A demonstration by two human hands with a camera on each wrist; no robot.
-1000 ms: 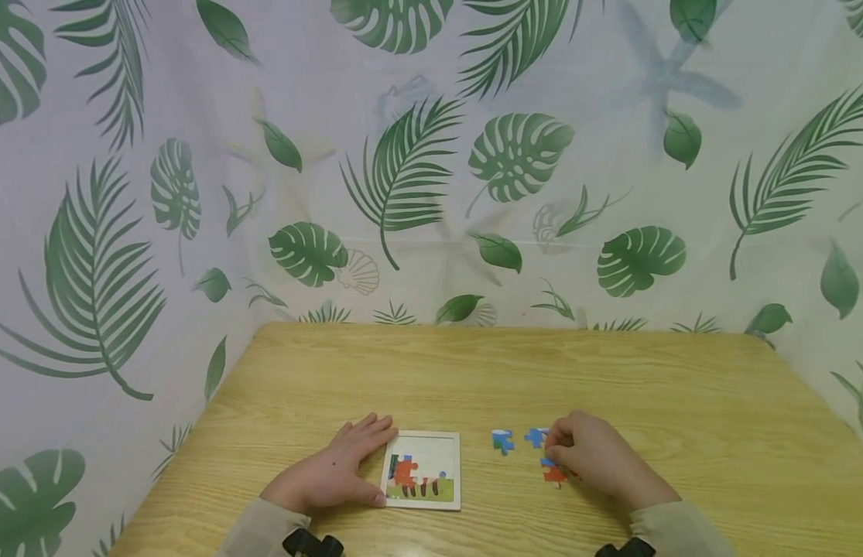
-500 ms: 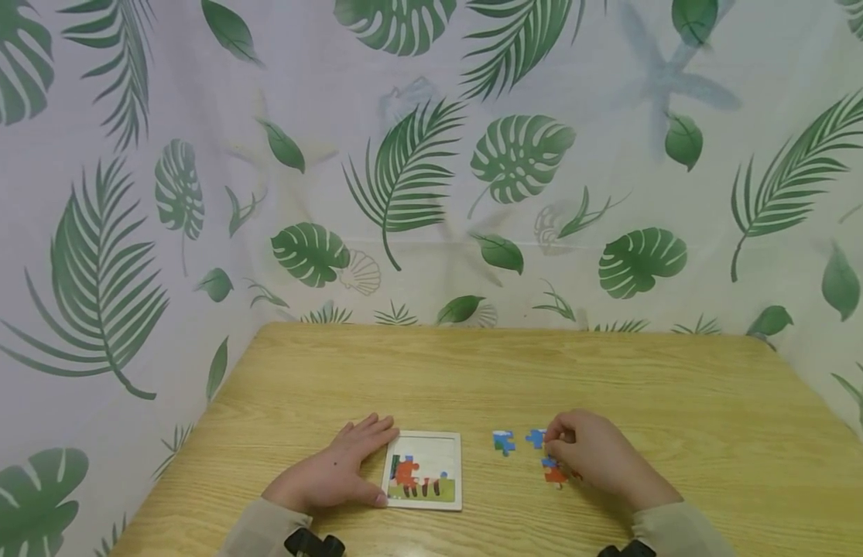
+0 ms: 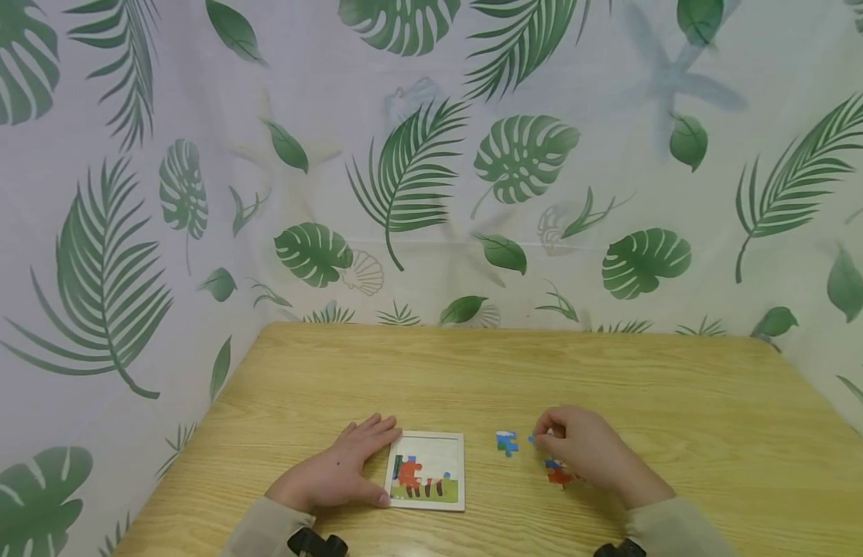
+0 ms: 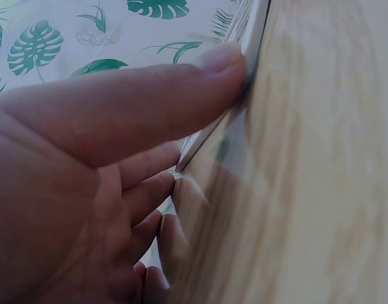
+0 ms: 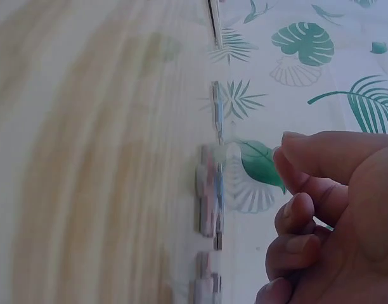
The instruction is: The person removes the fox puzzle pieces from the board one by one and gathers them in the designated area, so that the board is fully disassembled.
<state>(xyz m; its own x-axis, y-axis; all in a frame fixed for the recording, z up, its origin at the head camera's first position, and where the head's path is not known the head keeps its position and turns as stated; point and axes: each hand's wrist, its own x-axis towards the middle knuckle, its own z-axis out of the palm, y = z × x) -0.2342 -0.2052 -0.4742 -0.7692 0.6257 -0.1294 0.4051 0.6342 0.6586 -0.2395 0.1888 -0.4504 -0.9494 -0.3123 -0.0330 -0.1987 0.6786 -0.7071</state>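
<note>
My left hand [image 3: 333, 472] lies flat at the left side of a small square puzzle tray [image 3: 461, 483], fingers straight, thumb by the near corner. In the left wrist view its thumb [image 4: 181, 95] touches the tray's edge. Red, green and dark pieces fill the tray's lower left and bottom. My right hand [image 3: 591, 452] hovers over loose puzzle pieces with fingers loosely curled; in the right wrist view nothing shows between thumb and index finger. Beneath it a blue piece [image 3: 532, 439] is mostly hidden and a red-and-blue piece [image 3: 558, 473] partly covered.
A blue-and-green puzzle piece [image 3: 505, 442] lies between the tray and the right hand. All of it stands on a wood-grain table [image 3: 375, 371]. A leaf-print cloth [image 3: 417, 294] hangs behind and at the left.
My right hand has shifted slightly left and now covers more of the blue piece. The left hand and the tray have stayed in place.
</note>
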